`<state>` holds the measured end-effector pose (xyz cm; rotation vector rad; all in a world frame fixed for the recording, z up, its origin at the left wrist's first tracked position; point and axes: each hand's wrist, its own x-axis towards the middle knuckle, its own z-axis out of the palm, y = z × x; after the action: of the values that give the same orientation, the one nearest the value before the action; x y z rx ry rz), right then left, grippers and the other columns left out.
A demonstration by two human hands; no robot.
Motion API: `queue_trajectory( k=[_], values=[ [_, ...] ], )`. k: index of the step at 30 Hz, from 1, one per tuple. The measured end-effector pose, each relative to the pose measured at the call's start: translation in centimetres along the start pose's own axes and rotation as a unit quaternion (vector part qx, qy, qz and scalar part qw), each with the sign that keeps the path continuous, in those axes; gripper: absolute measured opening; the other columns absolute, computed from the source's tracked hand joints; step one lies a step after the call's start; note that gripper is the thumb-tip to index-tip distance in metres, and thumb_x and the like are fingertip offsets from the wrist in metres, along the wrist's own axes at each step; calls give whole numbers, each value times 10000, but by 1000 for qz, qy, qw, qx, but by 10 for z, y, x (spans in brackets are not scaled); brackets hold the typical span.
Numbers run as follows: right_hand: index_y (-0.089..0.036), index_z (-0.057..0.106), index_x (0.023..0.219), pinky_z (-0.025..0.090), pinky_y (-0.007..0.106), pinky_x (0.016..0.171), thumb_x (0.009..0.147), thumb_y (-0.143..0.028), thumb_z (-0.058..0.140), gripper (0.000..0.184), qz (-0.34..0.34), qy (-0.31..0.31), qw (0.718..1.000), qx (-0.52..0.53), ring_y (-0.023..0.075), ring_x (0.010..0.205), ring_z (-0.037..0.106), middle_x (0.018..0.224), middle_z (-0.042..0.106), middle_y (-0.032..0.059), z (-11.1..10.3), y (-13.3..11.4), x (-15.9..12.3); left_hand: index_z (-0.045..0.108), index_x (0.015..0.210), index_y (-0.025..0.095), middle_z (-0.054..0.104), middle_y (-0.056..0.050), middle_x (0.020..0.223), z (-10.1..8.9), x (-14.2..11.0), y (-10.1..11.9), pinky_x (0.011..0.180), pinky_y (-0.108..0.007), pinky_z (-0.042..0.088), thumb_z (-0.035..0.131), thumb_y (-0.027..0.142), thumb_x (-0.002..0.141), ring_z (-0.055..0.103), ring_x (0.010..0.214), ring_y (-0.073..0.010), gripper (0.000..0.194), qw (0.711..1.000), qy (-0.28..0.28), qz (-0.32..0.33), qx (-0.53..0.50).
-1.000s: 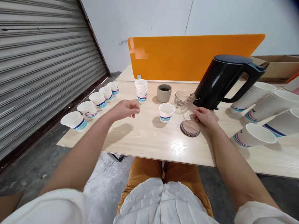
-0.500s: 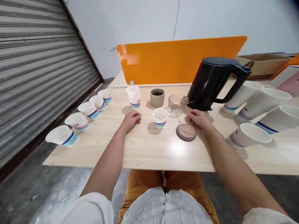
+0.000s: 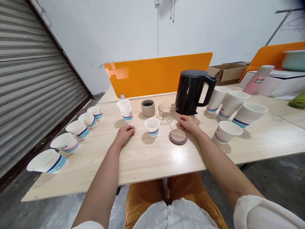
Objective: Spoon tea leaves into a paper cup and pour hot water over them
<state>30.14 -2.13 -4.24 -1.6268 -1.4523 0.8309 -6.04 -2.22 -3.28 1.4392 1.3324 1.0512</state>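
Observation:
My left hand (image 3: 125,133) rests on the table, fingers curled in, with nothing visible in it. It lies just below a stack of paper cups (image 3: 124,110). Loosely curled as well, my right hand (image 3: 187,122) rests beside the round wooden coasters (image 3: 178,136), in front of the black electric kettle (image 3: 190,92). Between my hands a single paper cup (image 3: 152,126) stands upright. Behind it are a grey cup (image 3: 148,108) with dark contents, perhaps tea leaves, and a ribbed glass cup (image 3: 166,112) with a handle.
Several paper cups (image 3: 76,128) stand in a row along the table's left side. Stacked paper cups (image 3: 232,103) and a single larger paper cup (image 3: 227,131) are at right. An orange divider (image 3: 157,76) borders the back. A cardboard box (image 3: 230,73) and a pink bottle (image 3: 258,79) sit farther right.
The view has turned to the right, so things on the table appear farther left and more of the right side shows. Both hands stay resting in the same places.

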Motion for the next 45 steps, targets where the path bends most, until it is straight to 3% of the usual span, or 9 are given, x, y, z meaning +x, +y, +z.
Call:
queue_trajectory(
  k=[6,17,24,27,34,38,45],
  values=[
    [-166,539,779,365,201,428,874,-255,525,131,1,-4,1000,3,87,420,483,575,563,-21,0,2,1,638,595,163,634,-32,682,-3,-5,4,562,-247,429,769,476,562,546,653,-160,341,996,-4,-10,86],
    [-166,529,765,381,220,440,876,-245,512,137,-5,-15,1000,12,96,427,481,578,549,-20,-1,1,0,641,655,155,601,-6,650,-2,-2,-4,636,-242,455,788,530,555,579,675,-152,415,999,-1,-41,25],
    [-160,547,781,371,213,445,873,-246,507,132,-11,-12,1000,-1,92,435,481,583,553,-19,0,3,0,641,694,161,613,-9,659,-4,2,-11,646,-253,448,739,519,621,611,700,-174,379,998,-13,-20,54],
    [-156,546,791,375,213,449,871,-257,512,133,-15,-13,1000,0,94,441,485,585,557,-19,0,4,1,653,726,164,645,-30,690,-4,3,-11,660,-279,449,668,515,678,611,715,-194,354,993,-13,3,118],
    [-158,537,788,360,204,434,867,-278,513,145,-15,-14,1000,-3,90,426,475,570,553,-25,2,8,3,673,774,186,689,-46,824,-5,5,-6,759,-334,445,551,373,696,604,816,-227,236,969,-30,56,239],
    [-167,535,816,359,197,426,827,-202,499,51,-3,-15,1000,-8,89,419,476,566,548,-32,3,8,4,668,751,189,664,-38,773,-5,6,-12,776,-333,450,459,263,650,594,780,-210,244,976,-42,55,207],
    [-157,587,747,331,188,411,723,-86,434,170,12,-23,998,-50,110,437,503,480,514,-19,0,6,3,653,675,173,652,-50,718,-5,4,-15,720,-310,463,430,244,600,583,715,-194,245,982,-60,49,172]
  ],
)
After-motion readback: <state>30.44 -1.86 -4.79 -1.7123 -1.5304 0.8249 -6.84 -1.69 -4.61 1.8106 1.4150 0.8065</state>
